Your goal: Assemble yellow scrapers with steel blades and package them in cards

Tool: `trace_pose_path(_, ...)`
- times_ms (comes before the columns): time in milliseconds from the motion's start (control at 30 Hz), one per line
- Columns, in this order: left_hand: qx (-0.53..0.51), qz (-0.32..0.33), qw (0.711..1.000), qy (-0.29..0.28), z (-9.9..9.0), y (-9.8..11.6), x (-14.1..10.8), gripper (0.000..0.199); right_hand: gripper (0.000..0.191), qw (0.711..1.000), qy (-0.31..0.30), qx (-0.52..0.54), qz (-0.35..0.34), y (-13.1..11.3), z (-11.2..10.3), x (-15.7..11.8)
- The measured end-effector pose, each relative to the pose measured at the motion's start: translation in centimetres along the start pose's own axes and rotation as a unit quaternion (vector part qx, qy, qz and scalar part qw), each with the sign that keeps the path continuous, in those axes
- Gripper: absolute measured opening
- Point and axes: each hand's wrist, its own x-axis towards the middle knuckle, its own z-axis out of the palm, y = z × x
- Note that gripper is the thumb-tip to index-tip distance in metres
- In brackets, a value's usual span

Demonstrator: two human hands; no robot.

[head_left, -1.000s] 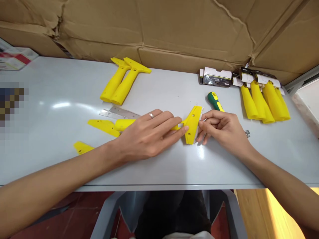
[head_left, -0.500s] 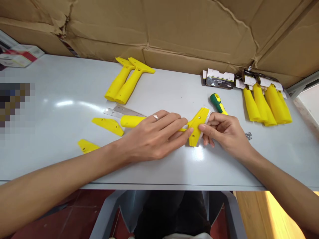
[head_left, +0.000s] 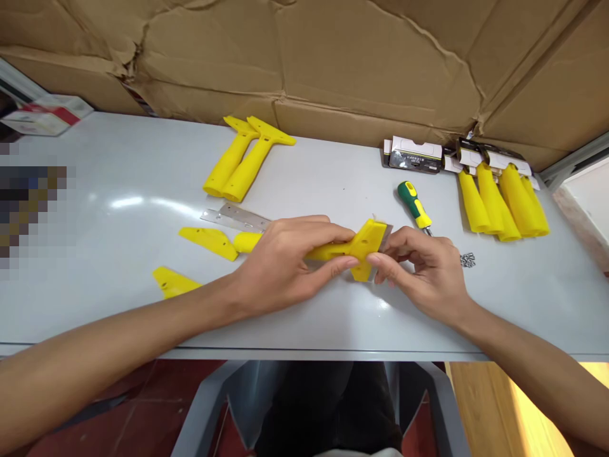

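Note:
A yellow scraper [head_left: 365, 244] lies across the middle of the view, its head to the right with a thin metal blade [head_left: 386, 240] showing along the edge. My left hand [head_left: 292, 257] is wrapped round its handle, thumb near the head. With thumb and bent fingers, my right hand [head_left: 421, 266] pinches the blade edge of the head. Left of my hands are two loose yellow cover plates, one upper [head_left: 209, 242] and one lower [head_left: 174, 282], the lower partly hidden by my forearm. Flat metal blades [head_left: 238, 217] lie just beyond my left hand.
A green and yellow screwdriver [head_left: 415, 204] and a small pile of screws [head_left: 468, 259] lie near my right hand. Two yellow scraper handles [head_left: 252, 158] rest at the back. Carded yellow scrapers [head_left: 507, 197] and black-and-white packaging cards [head_left: 415, 154] stand along the cardboard wall [head_left: 328, 70].
The scraper head has turned over in my hands, and the side now up shows a single hole and the bare blade edge. My left thumb has come round to the near side of the handle.

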Motion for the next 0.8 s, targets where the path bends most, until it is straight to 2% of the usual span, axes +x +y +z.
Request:
trace_pose_path(67, -0.052, -0.042, 0.998, 0.007, -0.6, 0.2, 0.3, 0.013, 0.026, 1.0, 0.0, -0.004, 0.022, -0.5, -0.6, 0.3)
trace_pose_path(167, -0.113, -0.088, 0.989, 0.032, -1.6, 0.1, 0.9, 0.013, 0.034, 0.996, 0.055, -0.071, 0.023, -1.2, -2.7, 1.1)
trace_pose_path(233, -0.153, -0.108, 0.981, 0.049, -2.2, -0.1, 1.2, 0.014, 0.034, 0.983, 0.109, -0.149, -0.002, -1.5, -5.0, 1.6)
trace_pose_path(333, -0.185, -0.12, 0.97, 0.098, -2.9, -0.5, 1.6, 0.019, 0.03, 0.944, 0.15, -0.295, -0.002, -1.9, -9.8, 1.8)
trace_pose_path(400, -0.181, -0.12, 0.968, 0.125, -3.0, -0.7, 1.7, 0.021, 0.025, 0.901, 0.099, -0.419, 0.058, -2.0, -13.2, 1.5)
trace_pose_path(467, -0.178, -0.133, 0.967, 0.121, -3.1, -0.7, 1.7, 0.019, 0.019, 0.85, -0.012, -0.503, 0.153, -1.9, -15.9, 0.9)
trace_pose_path(533, -0.186, -0.165, 0.964, 0.095, -3.3, -0.8, 1.7, 0.019, 0.016, 0.835, -0.097, -0.504, 0.198, -1.5, -17.4, 0.5)
trace_pose_path(633, -0.188, -0.199, 0.959, 0.077, -3.6, -0.9, 1.8, 0.019, 0.017, 0.833, -0.17, -0.475, 0.228, -0.5, -17.5, 0.5)
trace_pose_path(733, -0.179, -0.214, 0.956, 0.093, -3.8, -0.9, 1.9, 0.016, 0.018, 0.808, -0.187, -0.497, 0.254, 0.3, -16.1, 0.7)
trace_pose_path(800, -0.177, -0.216, 0.956, 0.09, -3.7, -0.8, 2.0, 0.015, 0.008, 0.802, -0.187, -0.508, 0.252, 0.7, -15.4, 0.7)
